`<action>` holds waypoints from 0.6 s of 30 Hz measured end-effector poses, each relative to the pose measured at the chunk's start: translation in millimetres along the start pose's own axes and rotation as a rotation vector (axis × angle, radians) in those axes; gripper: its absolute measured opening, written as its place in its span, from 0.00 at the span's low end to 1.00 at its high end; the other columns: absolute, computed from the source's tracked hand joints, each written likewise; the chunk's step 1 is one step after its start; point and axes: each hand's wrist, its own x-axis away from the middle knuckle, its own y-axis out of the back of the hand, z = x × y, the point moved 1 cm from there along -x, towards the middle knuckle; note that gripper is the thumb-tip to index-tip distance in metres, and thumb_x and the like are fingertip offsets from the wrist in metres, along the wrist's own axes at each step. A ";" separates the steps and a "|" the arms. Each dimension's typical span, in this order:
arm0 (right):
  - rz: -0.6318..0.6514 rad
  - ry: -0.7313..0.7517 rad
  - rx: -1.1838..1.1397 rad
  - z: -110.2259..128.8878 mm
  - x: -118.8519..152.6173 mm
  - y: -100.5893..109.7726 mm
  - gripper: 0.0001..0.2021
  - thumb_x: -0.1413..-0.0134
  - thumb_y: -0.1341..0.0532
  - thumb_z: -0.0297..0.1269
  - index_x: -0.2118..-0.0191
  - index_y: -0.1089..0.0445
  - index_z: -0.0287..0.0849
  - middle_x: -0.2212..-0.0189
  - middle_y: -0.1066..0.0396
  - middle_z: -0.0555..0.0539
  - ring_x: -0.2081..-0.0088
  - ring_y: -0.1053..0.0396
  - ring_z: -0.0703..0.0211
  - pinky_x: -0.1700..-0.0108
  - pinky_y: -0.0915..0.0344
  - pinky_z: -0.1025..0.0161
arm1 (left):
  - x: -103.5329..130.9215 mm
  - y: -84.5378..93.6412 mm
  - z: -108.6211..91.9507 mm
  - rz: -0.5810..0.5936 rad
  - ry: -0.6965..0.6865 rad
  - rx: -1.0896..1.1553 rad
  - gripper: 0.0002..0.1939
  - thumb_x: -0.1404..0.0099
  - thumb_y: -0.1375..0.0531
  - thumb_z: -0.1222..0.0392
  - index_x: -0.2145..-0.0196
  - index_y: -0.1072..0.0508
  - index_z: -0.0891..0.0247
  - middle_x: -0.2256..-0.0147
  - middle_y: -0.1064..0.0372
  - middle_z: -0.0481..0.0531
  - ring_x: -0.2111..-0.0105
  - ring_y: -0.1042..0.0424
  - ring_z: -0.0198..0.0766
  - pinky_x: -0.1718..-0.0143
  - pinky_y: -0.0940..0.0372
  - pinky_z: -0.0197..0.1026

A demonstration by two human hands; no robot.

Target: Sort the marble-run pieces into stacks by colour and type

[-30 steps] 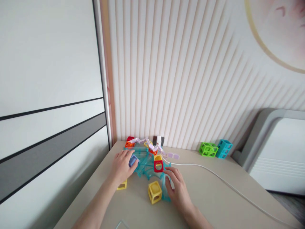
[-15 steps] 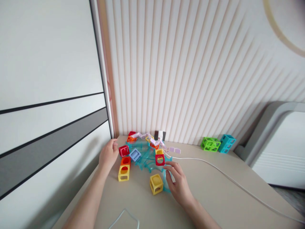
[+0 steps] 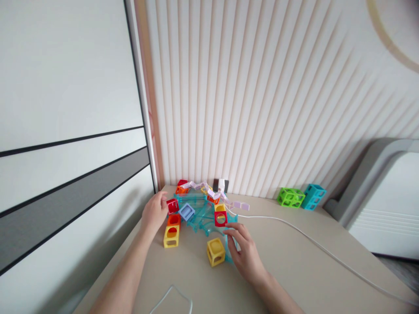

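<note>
My left hand (image 3: 155, 213) is at the left edge of the pile, fingers bent and apart beside a red cube block (image 3: 173, 206), overlapping its left side. Whether it touches the cube I cannot tell. An orange cube (image 3: 173, 219) and a yellow cube (image 3: 171, 236) stand joined in front of it. A light blue piece (image 3: 187, 212) lies on clear teal track pieces (image 3: 203, 213). My right hand (image 3: 245, 253) is open, thumb and fingers apart, over a teal piece (image 3: 231, 244). Its fingertips are just below a red open cube (image 3: 220, 219). A loose yellow cube (image 3: 216, 252) sits to its left.
A lilac chain of links (image 3: 240, 205) drapes over the back of the pile. A white cable (image 3: 288, 221) runs rightward across the table (image 3: 294, 270). Green blocks (image 3: 290, 197) and blue blocks (image 3: 313, 197) stand by the ribbed wall. A white cabinet (image 3: 75, 187) borders the left.
My left hand has moved slightly right, up against the red cube, which looks turned a little. My right hand has stayed nearly in place.
</note>
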 end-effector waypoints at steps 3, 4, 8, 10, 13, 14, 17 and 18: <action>0.009 0.010 0.004 -0.3 1.4 0.0 0.11 0.36 0.44 0.27 0.56 0.27 0.48 0.57 0.25 0.43 0.55 0.26 0.52 0.54 0.26 0.56 | 0.0 -0.9 0.5 0.008 0.001 -0.006 0.17 0.34 0.51 0.67 0.52 0.29 0.62 0.59 0.21 0.57 0.58 0.22 0.46 0.54 0.30 0.45; 0.016 0.013 0.008 -0.5 2.2 0.0 0.12 0.36 0.44 0.27 0.56 0.27 0.48 0.57 0.25 0.43 0.55 0.26 0.52 0.54 0.27 0.56 | 0.0 -1.5 0.5 0.013 0.001 -0.008 0.17 0.34 0.51 0.67 0.52 0.29 0.61 0.59 0.21 0.57 0.58 0.21 0.46 0.54 0.30 0.45; 0.054 0.024 0.010 -0.3 4.5 -0.1 0.12 0.36 0.44 0.26 0.54 0.27 0.49 0.55 0.26 0.42 0.53 0.27 0.51 0.52 0.28 0.55 | 0.1 -4.0 0.6 0.034 -0.005 -0.016 0.15 0.31 0.51 0.64 0.53 0.29 0.61 0.56 0.21 0.58 0.57 0.21 0.46 0.55 0.30 0.44; 0.061 0.032 0.005 1.0 4.2 -0.1 0.12 0.35 0.44 0.26 0.54 0.27 0.48 0.55 0.26 0.42 0.53 0.27 0.51 0.52 0.28 0.55 | 0.3 -5.1 1.2 0.045 -0.012 -0.019 0.14 0.30 0.52 0.63 0.54 0.28 0.61 0.56 0.21 0.57 0.58 0.21 0.45 0.55 0.30 0.43; 0.059 0.047 0.001 2.8 2.9 -0.3 0.11 0.35 0.45 0.26 0.55 0.28 0.48 0.55 0.26 0.43 0.54 0.27 0.52 0.52 0.28 0.55 | 0.3 -6.1 2.0 0.060 -0.022 -0.023 0.13 0.29 0.51 0.61 0.57 0.27 0.61 0.57 0.21 0.57 0.60 0.21 0.45 0.56 0.31 0.42; 0.058 0.049 -0.001 3.0 2.6 -0.5 0.11 0.35 0.45 0.26 0.55 0.28 0.48 0.55 0.26 0.43 0.54 0.27 0.52 0.52 0.28 0.55 | 0.3 -6.3 2.2 0.065 -0.026 -0.024 0.13 0.29 0.51 0.60 0.58 0.27 0.61 0.58 0.21 0.57 0.61 0.21 0.45 0.57 0.31 0.42; 0.060 0.052 0.004 2.9 2.0 0.0 0.11 0.35 0.45 0.26 0.55 0.28 0.48 0.55 0.26 0.42 0.54 0.27 0.52 0.53 0.28 0.55 | 0.0 -6.3 2.6 0.082 -0.040 -0.028 0.13 0.30 0.50 0.59 0.60 0.27 0.61 0.61 0.21 0.57 0.63 0.21 0.45 0.59 0.31 0.42; 0.063 0.058 0.009 3.2 1.9 0.7 0.12 0.35 0.45 0.26 0.55 0.28 0.48 0.55 0.26 0.42 0.54 0.27 0.52 0.54 0.28 0.55 | -0.2 -6.3 2.7 0.088 -0.045 -0.027 0.13 0.30 0.50 0.58 0.61 0.26 0.60 0.62 0.21 0.56 0.63 0.21 0.45 0.60 0.31 0.42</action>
